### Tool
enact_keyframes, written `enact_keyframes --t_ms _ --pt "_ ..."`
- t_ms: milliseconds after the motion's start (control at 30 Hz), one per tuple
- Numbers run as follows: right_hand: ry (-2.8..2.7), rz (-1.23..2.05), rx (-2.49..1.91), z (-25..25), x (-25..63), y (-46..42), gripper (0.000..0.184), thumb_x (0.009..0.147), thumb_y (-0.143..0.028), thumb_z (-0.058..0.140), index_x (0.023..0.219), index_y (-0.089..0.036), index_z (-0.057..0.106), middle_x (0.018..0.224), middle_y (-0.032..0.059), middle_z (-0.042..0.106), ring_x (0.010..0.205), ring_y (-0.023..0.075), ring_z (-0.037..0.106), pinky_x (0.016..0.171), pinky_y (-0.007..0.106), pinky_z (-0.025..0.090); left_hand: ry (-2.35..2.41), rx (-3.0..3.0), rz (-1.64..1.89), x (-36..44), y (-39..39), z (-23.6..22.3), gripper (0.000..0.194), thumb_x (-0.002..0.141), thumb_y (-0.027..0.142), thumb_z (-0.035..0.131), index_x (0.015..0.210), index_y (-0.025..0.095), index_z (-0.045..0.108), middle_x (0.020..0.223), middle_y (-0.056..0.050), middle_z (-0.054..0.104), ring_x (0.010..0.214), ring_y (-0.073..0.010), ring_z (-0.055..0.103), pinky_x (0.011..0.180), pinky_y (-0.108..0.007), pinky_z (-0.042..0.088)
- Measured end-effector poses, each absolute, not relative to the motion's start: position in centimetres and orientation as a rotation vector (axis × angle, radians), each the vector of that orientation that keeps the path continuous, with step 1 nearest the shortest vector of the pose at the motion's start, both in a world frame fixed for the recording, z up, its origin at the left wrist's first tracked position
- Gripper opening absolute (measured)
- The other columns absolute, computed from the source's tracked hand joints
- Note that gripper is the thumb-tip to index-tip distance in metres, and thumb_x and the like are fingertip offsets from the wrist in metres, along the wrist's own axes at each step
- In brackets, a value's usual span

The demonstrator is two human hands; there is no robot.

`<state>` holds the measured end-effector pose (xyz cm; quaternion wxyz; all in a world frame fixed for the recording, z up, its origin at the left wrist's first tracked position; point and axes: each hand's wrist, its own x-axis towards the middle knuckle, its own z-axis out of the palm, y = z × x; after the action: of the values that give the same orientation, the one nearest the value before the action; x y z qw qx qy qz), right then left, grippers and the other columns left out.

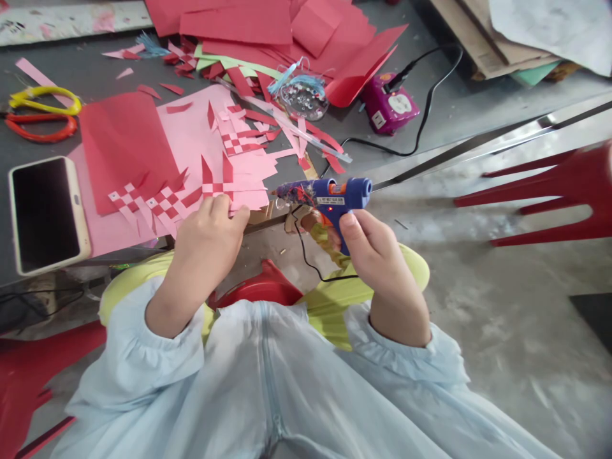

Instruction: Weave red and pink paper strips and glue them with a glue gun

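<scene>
My right hand (371,245) is wrapped round the grip of a blue hot glue gun (329,194), its nozzle pointing left and a small red light lit. At the table's edge, my left hand (210,233) has its fingers curled down on a red and pink woven paper piece (218,190); the fingertips are partly hidden. The nozzle is a little to the right of this piece, apart from it. Left of my hand lie two checkered woven fish-like pieces (167,205), each with a small eye dot. Another woven piece (235,144) rests farther back on pink paper (184,131).
A phone (48,213) and scissors (43,111) lie at the left. Red paper sheets (239,25), scattered strips and a clear container of beads (302,99) are behind. A black cord runs from a purple power adapter (389,105). Red stools (564,191) stand nearby.
</scene>
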<state>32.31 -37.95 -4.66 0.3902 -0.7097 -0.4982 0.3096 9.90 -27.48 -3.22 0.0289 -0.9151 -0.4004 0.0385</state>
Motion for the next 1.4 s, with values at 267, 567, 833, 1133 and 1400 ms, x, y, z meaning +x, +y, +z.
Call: enact_keyframes --t_ms 267,567,833,1133,1400 --pt "-1.263 0.797 -1.811 -4.6 32.3 -37.8 0.055 0.097 -0.073 0.042 0.074 -0.024 0.05 0.062 -0.0009 0.054 0.056 0.0123 0.045 0.053 0.03 0.035 -1.207 -2.8 0.18 10.3 -27.7 -3.3 0.051 0.093 0.004 0.036 0.13 0.022 0.065 0.119 -0.018 0.064 0.101 -0.0301 0.062 0.071 -0.038 0.049" --pt "-1.267 0.788 -1.808 -4.6 32.3 -37.9 0.056 0.096 -0.074 0.041 0.073 -0.024 0.05 0.061 -0.0013 0.054 0.055 0.0123 0.047 0.052 0.029 0.037 -1.185 -2.787 0.159 10.1 -28.0 -3.8 0.054 0.092 0.004 0.043 0.141 0.022 0.058 0.119 -0.018 0.066 0.105 -0.0317 0.065 0.074 -0.038 0.053" --pt "-1.275 0.782 -1.818 -4.5 32.2 -37.9 0.056 0.096 -0.074 0.041 0.074 -0.023 0.051 0.062 -0.0013 0.055 0.056 0.0122 0.047 0.054 0.029 0.037 -1.19 -2.849 0.074 9.2 -27.3 -3.5 0.032 0.092 0.008 0.042 0.11 0.011 0.068 0.115 -0.015 0.07 0.101 -0.0282 0.067 0.068 -0.037 0.053" --pt "-1.253 0.861 -1.831 -4.5 32.1 -38.0 0.054 0.096 -0.074 0.041 0.078 -0.024 0.053 0.065 -0.0009 0.055 0.058 0.0143 0.048 0.055 0.031 0.038 -1.179 -2.822 0.051 9.7 -27.7 -4.3 0.041 0.089 0.004 0.044 0.12 0.017 0.068 0.114 -0.018 0.066 0.102 -0.0322 0.064 0.071 -0.039 0.052" --pt "-1.366 0.775 -1.863 -3.3 32.6 -36.8 0.059 0.095 -0.078 0.037 0.072 -0.024 0.046 0.061 -0.0019 0.052 0.055 0.0125 0.042 0.053 0.03 0.033 -1.114 -2.777 -0.083 9.5 -27.9 -4.8 0.04 0.086 0.003 0.046 0.117 0.017 0.067 0.104 -0.014 0.068 0.093 -0.0279 0.065 0.071 -0.037 0.053"
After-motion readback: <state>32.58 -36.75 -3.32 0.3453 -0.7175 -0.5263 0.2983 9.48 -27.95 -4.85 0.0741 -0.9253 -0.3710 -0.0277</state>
